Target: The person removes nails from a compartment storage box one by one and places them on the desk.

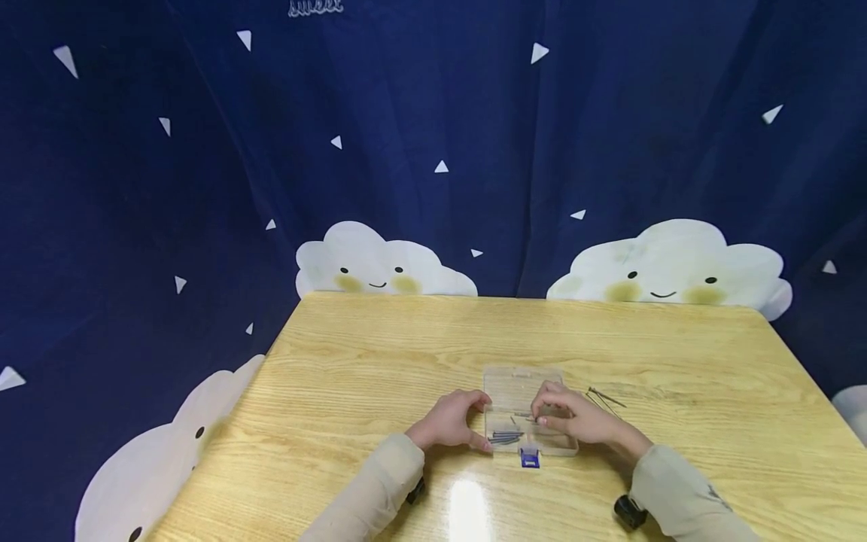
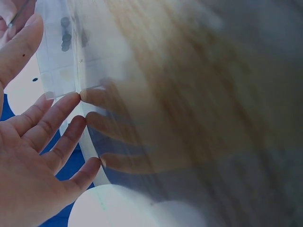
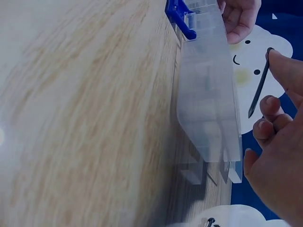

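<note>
A clear plastic box lies on the table with its lid folded back and a blue latch at its front. My left hand holds the box's left end, thumb at the front corner and fingers toward the hinge side. Over the box, my right hand pinches a dark nail near its head, the point hanging free in the right wrist view. Several nails lie together in the front left compartment. Shorter pieces behind them are too small to make out.
To the right of the box, a few long nails lie loose on the wooden table. A dark blue curtain with white clouds hangs behind the table's far edge. A dark device sits at the right wrist.
</note>
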Demonstrator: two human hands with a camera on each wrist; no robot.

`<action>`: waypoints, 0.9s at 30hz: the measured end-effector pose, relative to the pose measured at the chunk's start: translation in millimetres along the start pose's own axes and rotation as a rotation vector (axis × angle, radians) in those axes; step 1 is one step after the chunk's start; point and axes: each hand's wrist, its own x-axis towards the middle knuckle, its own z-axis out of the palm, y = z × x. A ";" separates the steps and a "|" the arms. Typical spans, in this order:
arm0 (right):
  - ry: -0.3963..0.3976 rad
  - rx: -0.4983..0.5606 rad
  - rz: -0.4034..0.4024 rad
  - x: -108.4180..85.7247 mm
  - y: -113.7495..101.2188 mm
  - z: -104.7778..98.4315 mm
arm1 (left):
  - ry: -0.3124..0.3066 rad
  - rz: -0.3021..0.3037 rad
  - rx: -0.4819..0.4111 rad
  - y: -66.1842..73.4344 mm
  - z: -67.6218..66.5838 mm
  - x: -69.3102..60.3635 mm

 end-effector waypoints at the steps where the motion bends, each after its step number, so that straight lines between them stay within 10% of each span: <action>1: 0.003 -0.002 0.003 -0.3 -0.1 -0.6 | 0.001 0.000 0.001 -0.5 0.0 0.2; 27: 0.097 -0.012 0.024 -16.6 1.7 -27.1 | -0.003 0.004 0.011 2.3 -2.2 -0.2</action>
